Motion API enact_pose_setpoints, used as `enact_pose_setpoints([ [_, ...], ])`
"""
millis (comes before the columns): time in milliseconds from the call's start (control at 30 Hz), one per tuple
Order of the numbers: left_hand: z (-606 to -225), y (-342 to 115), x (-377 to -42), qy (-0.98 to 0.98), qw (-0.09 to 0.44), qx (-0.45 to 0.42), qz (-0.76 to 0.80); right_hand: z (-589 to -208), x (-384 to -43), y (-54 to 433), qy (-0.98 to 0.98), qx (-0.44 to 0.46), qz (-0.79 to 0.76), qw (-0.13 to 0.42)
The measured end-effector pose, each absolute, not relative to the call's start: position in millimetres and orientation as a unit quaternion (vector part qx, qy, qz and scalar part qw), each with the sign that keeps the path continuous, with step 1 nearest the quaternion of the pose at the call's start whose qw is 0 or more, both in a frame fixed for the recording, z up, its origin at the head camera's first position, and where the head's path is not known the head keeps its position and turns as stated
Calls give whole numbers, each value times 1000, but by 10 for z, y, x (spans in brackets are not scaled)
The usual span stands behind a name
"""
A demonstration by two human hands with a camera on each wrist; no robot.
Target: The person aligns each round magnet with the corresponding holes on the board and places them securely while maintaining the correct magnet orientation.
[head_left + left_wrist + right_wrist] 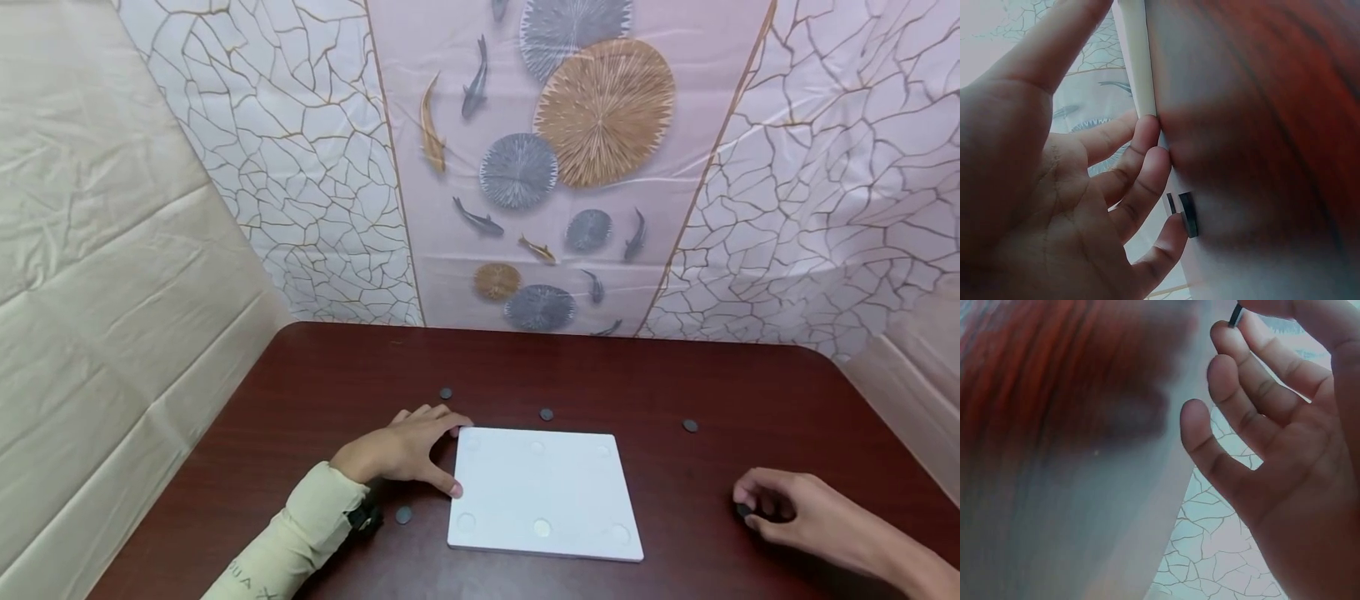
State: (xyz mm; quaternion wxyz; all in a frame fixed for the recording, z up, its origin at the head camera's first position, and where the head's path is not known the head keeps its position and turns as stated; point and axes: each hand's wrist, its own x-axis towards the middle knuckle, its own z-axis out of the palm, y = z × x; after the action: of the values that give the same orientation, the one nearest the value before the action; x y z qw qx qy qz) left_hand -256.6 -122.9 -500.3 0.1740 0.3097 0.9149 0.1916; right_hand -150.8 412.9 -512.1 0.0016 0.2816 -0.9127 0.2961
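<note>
A white board [546, 492] with several shallow round recesses lies flat on the table. Along its left side rests my left hand [408, 446], thumb touching the edge and index finger at the far left corner. In the left wrist view, loosely bent fingers touch the side of the board [1138, 62]. Off to the right, my right hand [802, 508] pinches a small dark disc [743, 509] between thumb and fingertips, just over the table. Only a sliver of that disc [1235, 315] shows in the right wrist view; the thumb covers the rest.
Small dark discs lie around the board: one [403, 515] by the left wrist, one [446, 393] beyond the left hand, one [547, 414] behind the board, one [690, 426] to the right. The dark red table [360, 358] meets a patterned cloth backdrop [525, 242].
</note>
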Motion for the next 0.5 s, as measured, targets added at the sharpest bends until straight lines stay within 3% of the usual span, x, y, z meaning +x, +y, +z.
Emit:
enact_pose_setpoints([
  [133, -4989, -1242, -2561, 915, 174, 307, 194, -5083, -1524, 4097, -907, 295, 298, 28],
  [300, -4994, -1254, -2557, 918, 174, 301, 194, -5027, -1548, 4057, -907, 287, 308, 13],
  [500, -5002, -1235, -2563, 914, 172, 310, 195, -5047, -1497, 3990, -912, 284, 289, 59],
])
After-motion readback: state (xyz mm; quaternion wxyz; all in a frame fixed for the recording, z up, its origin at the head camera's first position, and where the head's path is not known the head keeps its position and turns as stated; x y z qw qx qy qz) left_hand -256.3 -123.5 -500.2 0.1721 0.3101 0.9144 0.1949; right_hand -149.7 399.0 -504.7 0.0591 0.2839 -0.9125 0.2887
